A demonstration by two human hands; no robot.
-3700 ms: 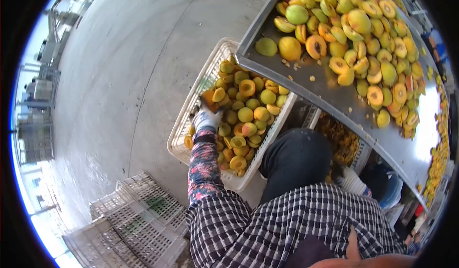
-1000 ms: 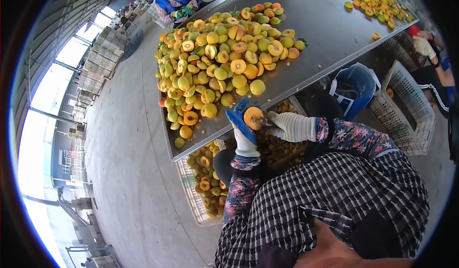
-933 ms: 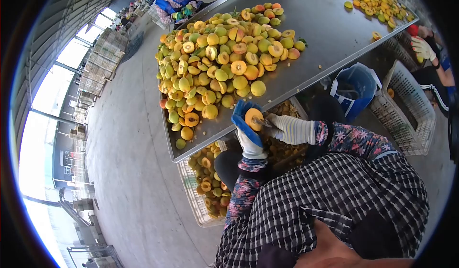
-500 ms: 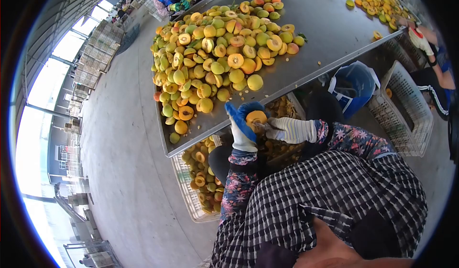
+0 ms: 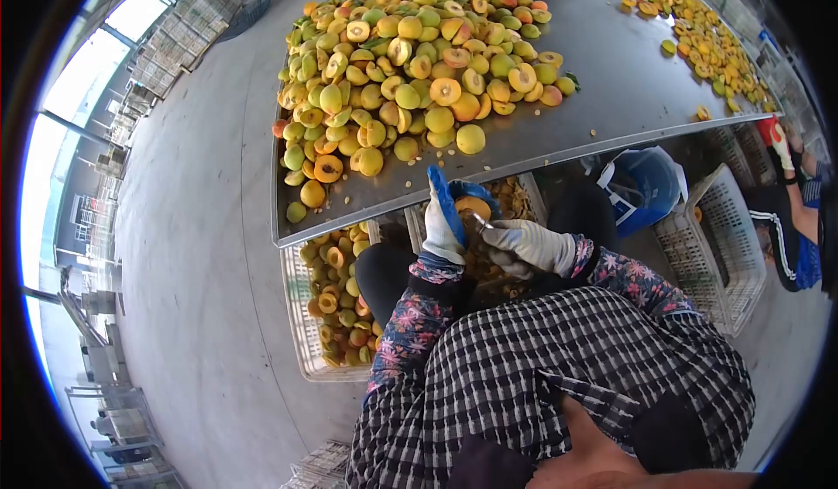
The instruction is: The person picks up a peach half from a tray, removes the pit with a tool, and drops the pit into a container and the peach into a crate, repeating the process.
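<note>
Up out of the crate (image 5: 295, 323) of peach halves at 7 o'clock, where it lay a few seconds ago, the left hand (image 5: 443, 227) now cups a peach half (image 5: 473, 206) just under the steel table's (image 5: 611, 96) near edge. The right hand (image 5: 528, 246) sits at 4 o'clock of the fruit, closed round a small metal tool (image 5: 481, 221) whose tip touches the cut face. The tool's long axis runs 4 to 10 o'clock, with nothing between. A pile of peaches (image 5: 410, 70) lies at 12 o'clock. A blue bucket (image 5: 646, 183) and a white crate (image 5: 698, 253) stand at 3 o'clock, well apart, with a co-worker's red-gloved hand (image 5: 777, 140) beyond.
</note>
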